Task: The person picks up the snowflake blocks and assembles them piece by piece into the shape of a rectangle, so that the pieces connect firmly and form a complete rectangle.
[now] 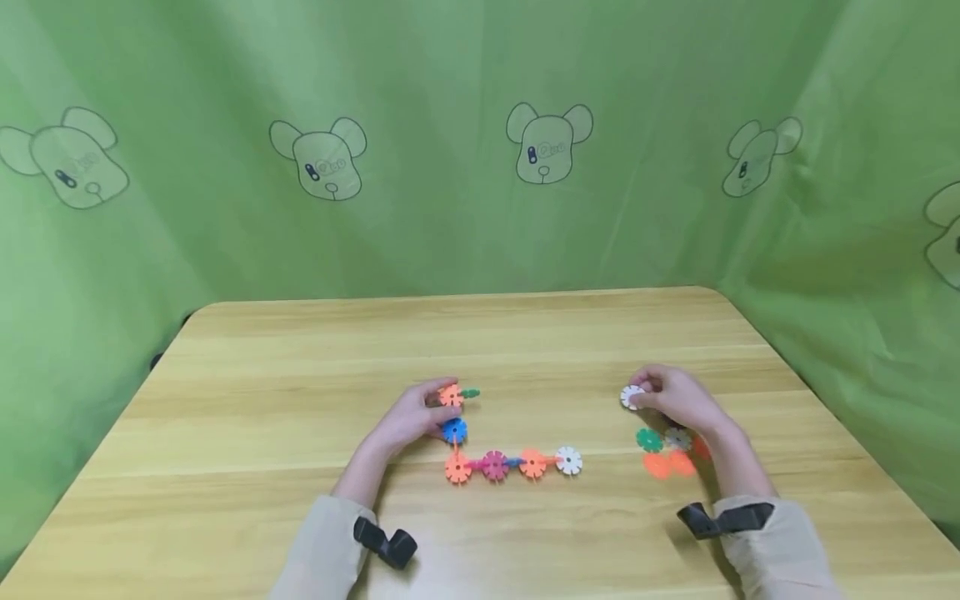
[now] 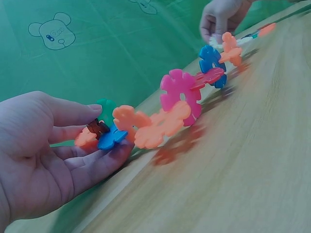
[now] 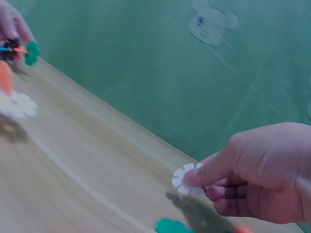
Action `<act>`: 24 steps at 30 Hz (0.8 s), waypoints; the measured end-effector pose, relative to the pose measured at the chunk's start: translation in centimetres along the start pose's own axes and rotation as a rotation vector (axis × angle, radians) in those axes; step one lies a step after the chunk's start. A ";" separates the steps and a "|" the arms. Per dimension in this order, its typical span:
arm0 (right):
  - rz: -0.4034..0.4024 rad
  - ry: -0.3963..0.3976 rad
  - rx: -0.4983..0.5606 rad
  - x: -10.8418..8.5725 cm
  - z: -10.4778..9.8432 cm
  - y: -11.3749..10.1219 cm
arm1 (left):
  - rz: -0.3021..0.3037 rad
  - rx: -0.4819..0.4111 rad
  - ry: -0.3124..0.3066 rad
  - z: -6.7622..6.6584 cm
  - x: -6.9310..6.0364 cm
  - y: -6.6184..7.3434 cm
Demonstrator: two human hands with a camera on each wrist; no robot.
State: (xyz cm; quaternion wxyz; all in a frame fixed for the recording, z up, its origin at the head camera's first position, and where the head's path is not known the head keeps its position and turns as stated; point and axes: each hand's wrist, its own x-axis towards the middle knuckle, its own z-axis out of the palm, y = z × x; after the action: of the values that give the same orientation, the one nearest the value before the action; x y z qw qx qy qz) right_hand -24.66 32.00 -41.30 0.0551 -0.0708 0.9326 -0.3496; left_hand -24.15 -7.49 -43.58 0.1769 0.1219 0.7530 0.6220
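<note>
My left hand point(image 1: 411, 417) grips the upper left end of an L-shaped chain of notched plastic snowflake discs. Close to its fingers are an orange disc point(image 1: 451, 395), a green disc point(image 1: 470, 392) seen edge-on and a blue disc point(image 1: 454, 431). From the corner, the chain runs right through a magenta disc point(image 1: 495, 465) and an orange disc point(image 1: 533, 463) to a white end disc point(image 1: 569, 461). Away to the right, my right hand point(image 1: 682, 400) pinches a single white disc point(image 3: 187, 178) between thumb and fingers, above the table. In the left wrist view, a dark brown disc point(image 2: 98, 127) shows between the left fingers.
Below the right hand lie loose discs: a green one point(image 1: 649, 440), a whitish one point(image 1: 678, 439) and several orange ones point(image 1: 681, 463), partly behind the wrist. The wooden table point(image 1: 225, 400) is bordered by a green curtain point(image 1: 450, 225) at the back and sides.
</note>
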 end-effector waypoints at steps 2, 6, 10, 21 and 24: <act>-0.035 0.005 0.009 0.3 0.6 -1.0 | 0.001 -0.002 -0.002 0.0 0.0 0.1; -0.073 -0.034 0.097 0.8 2.1 -3.5 | 0.003 -0.002 -0.010 -0.1 -0.1 0.4; -0.088 -0.117 0.231 1.2 3.6 -6.0 | -0.001 -0.006 -0.004 -0.1 -0.1 0.4; -0.100 -0.191 0.409 3.5 8.8 -11.0 | -0.003 0.001 0.028 0.0 0.4 -0.2; -0.076 -0.177 0.434 3.9 10.0 -11.6 | -0.003 0.007 0.027 0.1 0.4 -0.3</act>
State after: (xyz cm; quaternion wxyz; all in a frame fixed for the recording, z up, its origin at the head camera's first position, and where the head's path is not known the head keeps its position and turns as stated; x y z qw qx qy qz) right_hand -25.90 16.19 -41.35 0.1375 -0.1225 0.8239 -0.5360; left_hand -24.43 -7.31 -43.90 0.1670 0.1129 0.7576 0.6209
